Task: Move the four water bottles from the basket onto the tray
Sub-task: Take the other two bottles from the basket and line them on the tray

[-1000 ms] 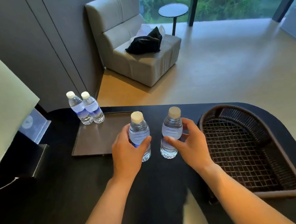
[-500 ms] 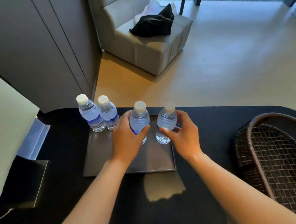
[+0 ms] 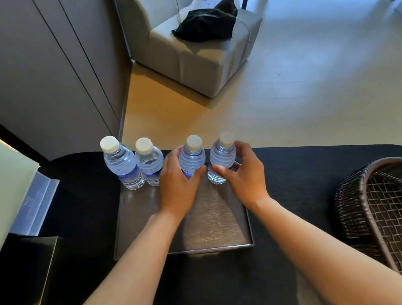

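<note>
Left hand (image 3: 177,186) is gripping the third water bottle (image 3: 192,159); right hand (image 3: 246,171) is gripping the fourth water bottle (image 3: 222,156). Both are standing upright at frame centre on the tray (image 3: 214,224), right of two placed bottles (image 3: 133,164). Basket (image 3: 371,170) is lying empty, lower right.

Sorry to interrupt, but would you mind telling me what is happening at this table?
A person is setting water bottles on the tray. The left hand grips one bottle, the right hand another, both at the tray's far edge. Two more bottles already stand there. The basket looks empty.
</note>
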